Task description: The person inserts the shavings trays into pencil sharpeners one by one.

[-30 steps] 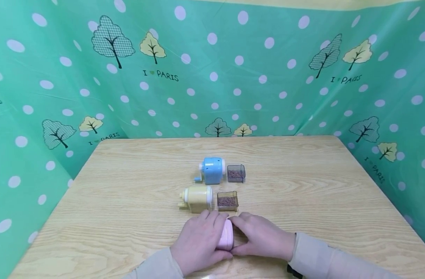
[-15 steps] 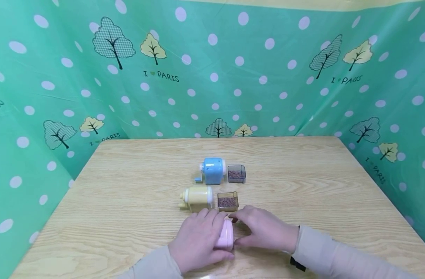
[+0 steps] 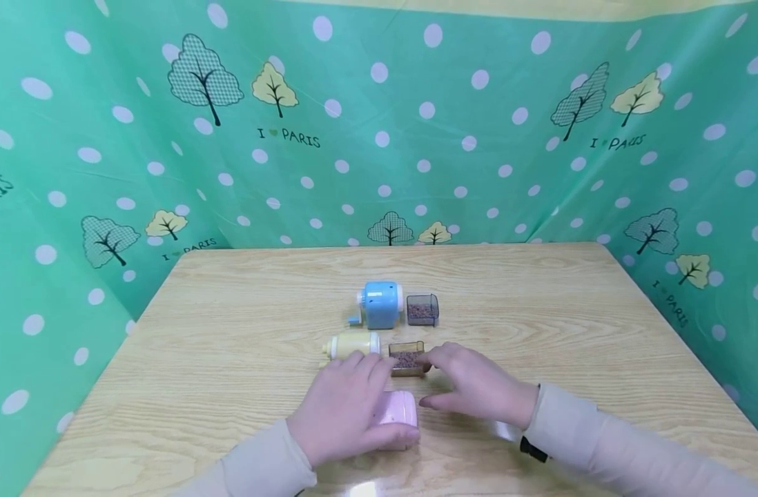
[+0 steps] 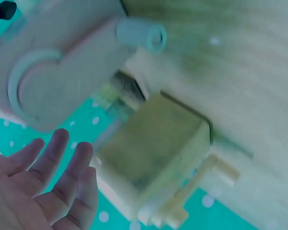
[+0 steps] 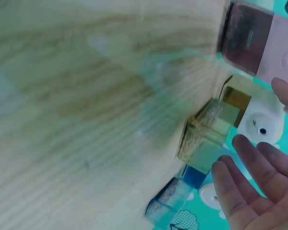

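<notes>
A pink crank pencil sharpener (image 3: 396,408) stands at the front, its dark see-through shavings drawer (image 5: 248,36) seated in its body. My left hand (image 3: 344,407) is around its left side, fingers fairly straight and apart from it in the left wrist view. Just right of it is my right hand (image 3: 472,383), fingers loosely extended and nothing held. Its fingertips are near the amber drawer (image 3: 406,360) of the yellow sharpener (image 3: 354,345); touching cannot be told. That drawer is full of shavings or crumbs and lies out of its sharpener, whose slot shows in the right wrist view.
Behind stands a blue sharpener (image 3: 382,304), with its grey-blue drawer (image 3: 422,310) pulled out on its right, also holding dark bits. All rest on a wooden table (image 3: 540,297). Green dotted cloth (image 3: 416,138) surrounds the table's back and sides.
Both hands have loosened from the pink sharpener. The right hand has moved away and forward toward the amber drawer; the left hand has lifted slightly and shows more of the pink body.
</notes>
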{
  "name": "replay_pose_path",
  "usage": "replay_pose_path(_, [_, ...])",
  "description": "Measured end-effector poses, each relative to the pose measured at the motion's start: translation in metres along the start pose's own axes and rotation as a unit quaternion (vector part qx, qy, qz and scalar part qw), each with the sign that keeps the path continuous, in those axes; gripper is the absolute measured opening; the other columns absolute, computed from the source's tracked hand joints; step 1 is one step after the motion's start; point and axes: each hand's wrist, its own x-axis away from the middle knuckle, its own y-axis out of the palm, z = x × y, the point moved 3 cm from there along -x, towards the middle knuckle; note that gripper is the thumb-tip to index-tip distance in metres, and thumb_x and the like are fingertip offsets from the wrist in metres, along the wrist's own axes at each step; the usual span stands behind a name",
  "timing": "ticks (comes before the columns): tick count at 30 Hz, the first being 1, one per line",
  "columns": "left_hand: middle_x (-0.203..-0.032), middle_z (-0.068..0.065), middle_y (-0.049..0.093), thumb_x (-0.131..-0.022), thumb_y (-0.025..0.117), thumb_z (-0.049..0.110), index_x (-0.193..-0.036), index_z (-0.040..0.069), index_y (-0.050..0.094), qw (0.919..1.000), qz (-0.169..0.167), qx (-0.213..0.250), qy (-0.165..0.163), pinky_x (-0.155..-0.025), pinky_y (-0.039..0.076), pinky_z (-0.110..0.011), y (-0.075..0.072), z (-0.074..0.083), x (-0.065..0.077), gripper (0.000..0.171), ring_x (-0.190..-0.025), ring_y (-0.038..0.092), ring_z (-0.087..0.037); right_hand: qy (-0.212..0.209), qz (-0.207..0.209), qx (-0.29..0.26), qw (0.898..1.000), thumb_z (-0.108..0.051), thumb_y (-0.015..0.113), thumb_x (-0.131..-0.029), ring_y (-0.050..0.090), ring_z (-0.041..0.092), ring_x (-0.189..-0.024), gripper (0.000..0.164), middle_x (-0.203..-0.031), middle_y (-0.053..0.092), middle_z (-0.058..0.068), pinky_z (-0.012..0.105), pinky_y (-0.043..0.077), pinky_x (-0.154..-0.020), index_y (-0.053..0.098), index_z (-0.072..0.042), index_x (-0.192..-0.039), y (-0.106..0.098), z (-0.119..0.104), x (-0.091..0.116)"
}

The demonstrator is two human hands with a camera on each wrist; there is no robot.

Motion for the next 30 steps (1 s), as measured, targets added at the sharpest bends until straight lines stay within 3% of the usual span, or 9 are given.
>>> replay_pose_path(4, [-0.103, -0.008, 0.07, -0.084, 0.037, 0.079, -0.123, 0.003, 0.066, 0.9998, 0.02, -0.009, 0.0, -0.067, 0.057, -0.035, -0.01, -0.012, -0.007, 0.091, -0.088, 0.063, -0.021, 0.01, 0.011, -0.003, 1.0, -0.037, 0.076, -0.081, 0.064, 0.025, -0.108, 0.06, -0.119, 0.07, 0.01, 0.045, 0.054, -0.094, 0.066, 0.001, -0.127, -0.006, 0.004, -0.003])
replay_pose_path(11, [-0.113, -0.012, 0.071, -0.085, 0.037, 0.078, -0.13, 0.002, 0.064, 0.9997, 0.015, -0.01, -0.015, -0.081, 0.059, -0.041, -0.019, -0.033, -0.018, 0.092, -0.104, 0.065, -0.028, 0.03, 0.015, -0.003, 0.999, -0.037, 0.076, -0.081, 0.06, 0.035, -0.12, 0.061, -0.128, 0.066, 0.016, 0.053, 0.049, -0.102, 0.065, 0.0, -0.128, -0.011, 0.011, -0.01])
replay_pose_path(15, [-0.117, -0.015, 0.069, -0.086, 0.039, 0.077, -0.131, 0.001, 0.062, 0.9993, 0.019, -0.03, -0.003, -0.085, 0.058, -0.044, -0.021, -0.04, -0.023, 0.091, -0.106, 0.064, -0.031, 0.036, 0.019, 0.008, 0.999, -0.037, 0.077, -0.08, 0.06, 0.035, -0.12, 0.063, -0.129, 0.065, 0.017, 0.053, 0.049, -0.102, 0.065, 0.001, -0.128, -0.011, 0.014, -0.013])
replay_pose_path(20, [-0.119, -0.015, 0.068, -0.086, 0.042, 0.076, -0.131, 0.001, 0.062, 0.9984, 0.026, -0.049, 0.011, -0.083, 0.057, -0.041, -0.016, -0.045, -0.029, 0.09, -0.103, 0.062, -0.029, 0.051, 0.019, 0.006, 0.998, -0.037, 0.078, -0.079, 0.058, 0.038, -0.123, 0.07, -0.133, 0.063, 0.021, 0.054, 0.046, -0.104, 0.062, 0.004, -0.133, -0.009, 0.019, -0.017])
replay_pose_path(26, [-0.122, -0.014, 0.068, -0.085, 0.038, 0.078, -0.133, 0.002, 0.062, 0.9982, 0.007, -0.06, 0.001, -0.084, 0.056, -0.043, -0.008, -0.051, -0.033, 0.092, -0.105, 0.062, -0.029, 0.067, 0.013, 0.0, 0.998, -0.038, 0.08, -0.077, 0.056, 0.039, -0.126, 0.076, -0.136, 0.061, 0.022, 0.055, 0.045, -0.105, 0.059, 0.005, -0.136, -0.005, 0.025, -0.022])
replay_pose_path(30, [-0.124, -0.014, 0.067, -0.083, 0.044, 0.078, -0.134, 0.003, 0.061, 0.9985, -0.008, -0.054, -0.01, -0.086, 0.056, -0.044, -0.002, -0.056, -0.033, 0.093, -0.108, 0.061, -0.03, 0.081, 0.001, -0.008, 0.997, -0.039, 0.08, -0.076, 0.054, 0.041, -0.129, 0.078, -0.139, 0.06, 0.023, 0.056, 0.042, -0.107, 0.058, 0.004, -0.138, -0.001, 0.029, -0.024])
